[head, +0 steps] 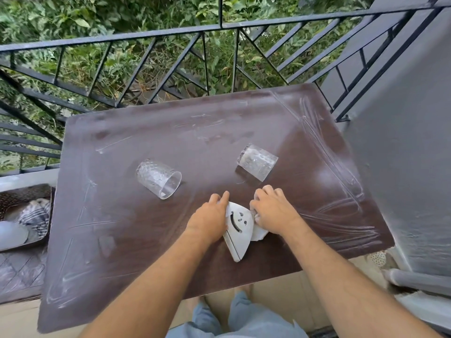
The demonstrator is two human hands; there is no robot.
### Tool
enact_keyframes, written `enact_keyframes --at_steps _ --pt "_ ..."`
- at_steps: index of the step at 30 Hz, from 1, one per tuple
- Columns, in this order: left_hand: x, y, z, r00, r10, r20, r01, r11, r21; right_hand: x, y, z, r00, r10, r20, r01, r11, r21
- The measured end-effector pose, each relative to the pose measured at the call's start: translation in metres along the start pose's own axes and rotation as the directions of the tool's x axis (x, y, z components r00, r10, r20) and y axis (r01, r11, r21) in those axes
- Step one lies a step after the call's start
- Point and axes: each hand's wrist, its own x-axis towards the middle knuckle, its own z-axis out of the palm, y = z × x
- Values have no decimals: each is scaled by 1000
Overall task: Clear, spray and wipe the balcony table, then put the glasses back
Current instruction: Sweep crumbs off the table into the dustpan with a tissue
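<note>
On the dark brown balcony table (117,240) stand two clear textured glasses, one (158,178) left of centre and one (256,162) further right. Both look tilted by the wide lens. Near the front edge sits a white triangular napkin holder (238,230) with a smiling-face cutout. My left hand (211,219) rests against its left side with fingers extended. My right hand (273,212) grips white paper napkins (258,234) at the holder's right side. The tabletop shows whitish streaks and scratches.
A black metal railing (170,69) runs behind the table with green foliage beyond. A grey wall (402,142) stands close on the right. At the left, a low tray (22,230) holds a striped cloth and a pale dish. A grey pipe (415,280) lies at the wall's foot.
</note>
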Motion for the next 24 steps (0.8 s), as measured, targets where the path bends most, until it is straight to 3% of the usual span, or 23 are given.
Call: enact_keyframes --at_steps 3,6,8,14,24 --pt "2 -3 -1 1000 -27 7 27 996 -84 6 2 -21 984 -6 179 -3 999 47" --pt "1 -9 -3 998 -56 -18 50 974 -221 14 3 -50 925 28 378 -124 965 232" --pt "-1 -14 -2 997 -63 -34 51 961 -272 19 4 -62 910 43 412 -192 924 330" --pt "-11 -35 2 991 -102 -91 59 917 -394 27 3 -92 934 100 342 -327 622 712" --pt "-26 -56 18 955 -160 -251 12 864 -504 38 -24 -100 967 177 185 -246 435 866"
